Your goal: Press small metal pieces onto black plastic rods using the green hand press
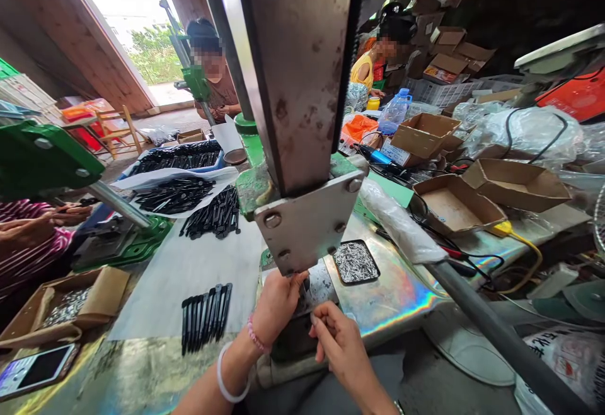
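Note:
My left hand [276,304], wearing a pink beaded bracelet and a white bangle, pinches at the base of a green hand press [302,226], just under its metal plate. Whatever its fingertips hold is hidden by the hand and the plate. My right hand [338,342] is closer to me, thumb and fingers pinched together beside the press base; anything between them is too small to name. Right of the press lies a small black tray [377,275] of short silvery metal pins [355,262]. To the left, several slim black plastic pieces [207,317] lie in a neat row.
More black pieces [212,214] are heaped on white paper [158,292]. A box of metal parts [106,292] and a phone [40,368] lie left. The press lever [501,333] slants out rightward, near cardboard boxes [454,204]. Other people sit opposite and at left.

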Motion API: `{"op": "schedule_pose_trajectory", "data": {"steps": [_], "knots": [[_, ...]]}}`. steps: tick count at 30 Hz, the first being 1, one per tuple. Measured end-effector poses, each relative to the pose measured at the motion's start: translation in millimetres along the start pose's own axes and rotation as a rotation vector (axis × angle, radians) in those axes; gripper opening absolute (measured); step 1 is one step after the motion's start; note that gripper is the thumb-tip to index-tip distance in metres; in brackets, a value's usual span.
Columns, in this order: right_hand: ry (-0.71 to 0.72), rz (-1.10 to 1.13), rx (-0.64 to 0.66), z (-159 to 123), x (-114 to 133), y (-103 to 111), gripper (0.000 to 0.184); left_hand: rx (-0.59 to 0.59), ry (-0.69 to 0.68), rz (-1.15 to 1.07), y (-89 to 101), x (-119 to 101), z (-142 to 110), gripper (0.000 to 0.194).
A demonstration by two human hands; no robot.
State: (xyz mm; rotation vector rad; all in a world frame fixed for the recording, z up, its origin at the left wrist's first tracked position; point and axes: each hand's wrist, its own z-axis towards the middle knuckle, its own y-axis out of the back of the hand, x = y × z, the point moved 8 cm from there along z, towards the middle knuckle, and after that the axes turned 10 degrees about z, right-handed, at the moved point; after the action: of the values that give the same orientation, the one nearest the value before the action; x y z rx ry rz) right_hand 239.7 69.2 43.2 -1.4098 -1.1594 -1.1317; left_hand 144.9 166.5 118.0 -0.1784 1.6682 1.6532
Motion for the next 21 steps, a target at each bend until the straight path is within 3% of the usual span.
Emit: {"op": "schedule_pose_trajectory", "data": {"steps": [7,12,17,19,21], "knots": [[0.004,0.019,-0.037,-1,4,1,0.031,-0.047,-0.068,0.167,-0.2,-5,-2,0.029],[-0.003,0.026,-0.045,0,2,0,0.032,-0.039,-0.104,0.136,-5.7,-6,-4,0.023],[-0.148,0.192,0.042,1,2,1,0.044,-0.078,-0.112,0.082,-4.0,-7,-5,0.017],[-0.199,0.323,0.050,-5,14,15,0.045,-0.052,-0.106,0.084,-6.0,-7,-5,0.017],[-0.227,0.455,-0.039,-16,31,45,0.043,-0.026,-0.098,0.117,-8.8,-8,-5,0.018]]}}
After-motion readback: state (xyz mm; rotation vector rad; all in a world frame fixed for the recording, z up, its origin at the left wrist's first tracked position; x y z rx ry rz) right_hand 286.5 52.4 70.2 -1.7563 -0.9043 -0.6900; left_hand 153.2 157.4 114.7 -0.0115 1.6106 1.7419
